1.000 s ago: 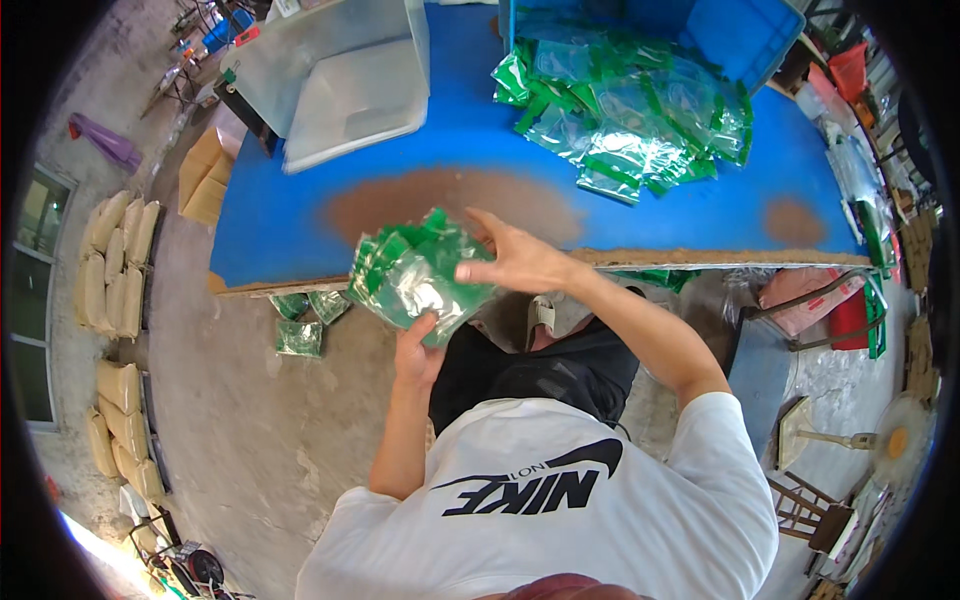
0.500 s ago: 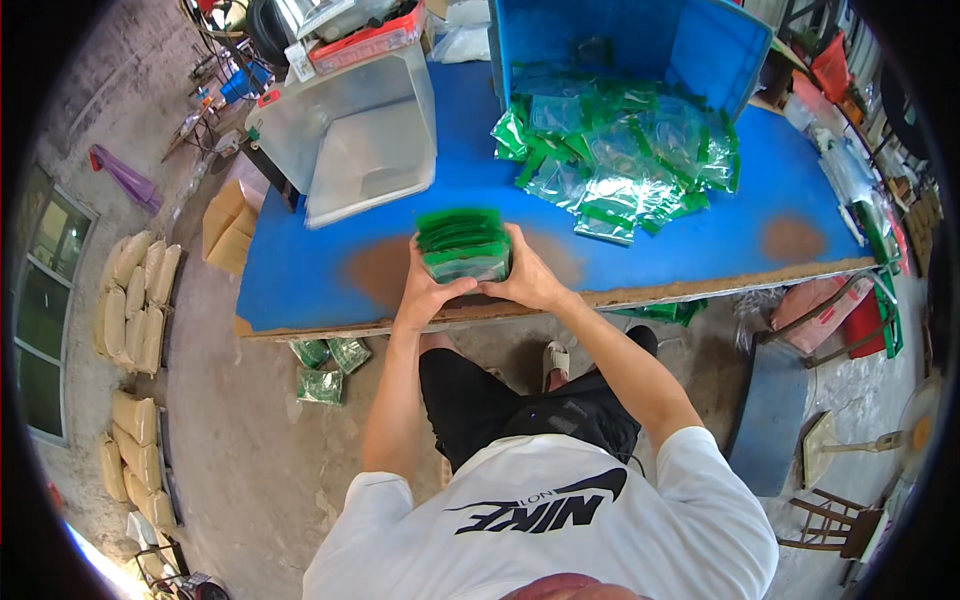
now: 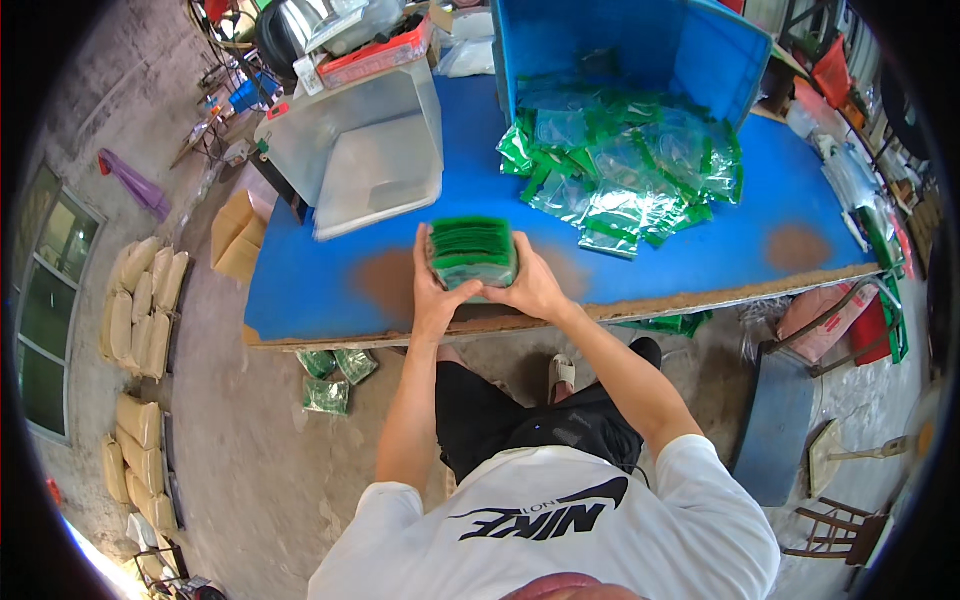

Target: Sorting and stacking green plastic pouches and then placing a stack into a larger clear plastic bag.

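Observation:
Between my two hands is a thick stack of green-edged clear plastic packets, held near the front edge of the blue table. My left hand is wrapped along the stack's left side. On the right side my right hand grips it, and both thumbs meet at the near face. Beyond and to the right, a loose heap of similar packets spills from a blue plastic bin lying open toward me.
A translucent plastic bin lies on its side at the table's left. Several green packets lie on the floor under the left front edge. A blue-topped bench stands at the right, with a wooden stool behind it. Filled sacks line the left wall.
The packets in the stack sit more evenly than before. Both hands keep their hold on it. The whole view has shifted slightly.

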### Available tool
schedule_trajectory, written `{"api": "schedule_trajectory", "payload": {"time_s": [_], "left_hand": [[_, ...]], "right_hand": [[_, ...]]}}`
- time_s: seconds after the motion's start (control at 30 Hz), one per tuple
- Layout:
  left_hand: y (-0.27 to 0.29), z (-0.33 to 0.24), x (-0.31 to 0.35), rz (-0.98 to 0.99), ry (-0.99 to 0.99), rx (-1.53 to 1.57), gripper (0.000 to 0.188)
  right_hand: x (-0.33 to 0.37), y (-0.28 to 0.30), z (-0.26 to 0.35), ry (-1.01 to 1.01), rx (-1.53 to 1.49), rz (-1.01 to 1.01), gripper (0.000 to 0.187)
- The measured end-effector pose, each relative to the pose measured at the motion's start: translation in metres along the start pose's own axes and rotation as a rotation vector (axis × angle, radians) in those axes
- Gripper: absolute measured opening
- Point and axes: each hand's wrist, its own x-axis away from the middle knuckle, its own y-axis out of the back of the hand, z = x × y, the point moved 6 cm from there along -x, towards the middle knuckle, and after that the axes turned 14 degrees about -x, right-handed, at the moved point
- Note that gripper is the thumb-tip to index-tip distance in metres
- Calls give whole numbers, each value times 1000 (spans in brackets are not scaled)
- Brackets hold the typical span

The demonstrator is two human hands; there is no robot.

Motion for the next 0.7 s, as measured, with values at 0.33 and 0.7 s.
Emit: {"api": "schedule_trajectory", "payload": {"time_s": [0.33, 0.7], "left_hand": [[-18, 23, 5, 35, 77, -75, 120], [-20, 5, 14, 13, 111, -4, 108]], "right_hand": [[-5, 9, -16, -21, -73, -81, 91], [-2, 44, -18, 41, -704, -79, 89]]}}
